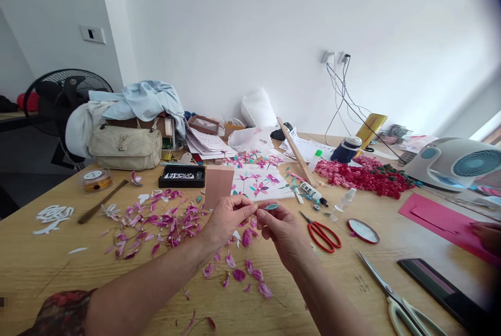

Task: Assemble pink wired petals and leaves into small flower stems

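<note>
Both my hands meet over the middle of the wooden table [156, 299]. A small teal leaf-shaped piece [271, 206] is pinched between the thumb and fingers of my right hand [279, 226]. My left hand [230, 218] has its thumb and index finger pressed together just left of the leaf; whatever lies between them is too small to name. Pink petals [239, 275] lie loose below my hands, and a heap of pink petals on thin stems [172, 221] spreads to the left. Behind my hands are a wooden block [218, 184] and a white sheet with pink flowers [274, 182].
Right of my hands lie red-handled scissors [324, 236], a round dish [363, 231], large scissors [391, 294] and a glue bottle [311, 190]. Another person's hand [487, 234] touches pink paper [434, 221] at the right edge. A fan [456, 164] stands behind.
</note>
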`<state>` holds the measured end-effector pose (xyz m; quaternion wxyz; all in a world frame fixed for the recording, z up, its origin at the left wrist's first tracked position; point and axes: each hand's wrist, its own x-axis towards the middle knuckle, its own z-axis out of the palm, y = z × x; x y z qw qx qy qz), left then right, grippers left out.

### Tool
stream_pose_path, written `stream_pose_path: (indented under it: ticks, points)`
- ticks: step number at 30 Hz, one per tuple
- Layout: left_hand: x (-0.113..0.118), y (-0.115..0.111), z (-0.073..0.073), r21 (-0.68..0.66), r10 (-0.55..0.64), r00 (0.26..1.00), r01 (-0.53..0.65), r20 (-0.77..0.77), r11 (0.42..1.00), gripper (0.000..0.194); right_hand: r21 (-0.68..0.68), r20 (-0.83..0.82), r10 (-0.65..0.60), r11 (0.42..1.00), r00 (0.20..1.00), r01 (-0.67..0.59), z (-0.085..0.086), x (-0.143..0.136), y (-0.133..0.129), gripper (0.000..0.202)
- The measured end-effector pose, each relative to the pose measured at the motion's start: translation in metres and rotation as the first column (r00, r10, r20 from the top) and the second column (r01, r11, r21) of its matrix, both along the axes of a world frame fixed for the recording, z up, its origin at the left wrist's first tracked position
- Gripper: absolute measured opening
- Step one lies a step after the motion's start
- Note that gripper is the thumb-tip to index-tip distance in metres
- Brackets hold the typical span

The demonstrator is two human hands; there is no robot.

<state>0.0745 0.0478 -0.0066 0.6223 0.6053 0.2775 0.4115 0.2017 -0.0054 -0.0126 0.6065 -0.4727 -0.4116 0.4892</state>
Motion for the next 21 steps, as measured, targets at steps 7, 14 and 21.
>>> stream_pose_path:
  ticks: [7, 14, 21]
  points:
    - [0.0, 0.002, -0.005, 0.005, -0.014, 1.0, 0.014, -0.015, 1.0, 0.023, -0.015, -0.176, -0.058, 0.998, 0.983, 0.056, -0.002, 0.002, 0.004, 0.024]
    - [0.001, 0.002, -0.007, 0.021, -0.031, 0.997, 0.033, -0.071, 0.999, 0.019, -0.036, -0.237, -0.041, 0.999, 0.971, 0.034, -0.002, 0.008, 0.001, 0.025]
    - [-0.001, 0.0, -0.005, -0.044, -0.081, 0.996, 0.083, 0.03, 0.996, 0.026, 0.009, -0.233, -0.04, 0.999, 0.972, 0.043, -0.004, 0.009, 0.001, 0.023]
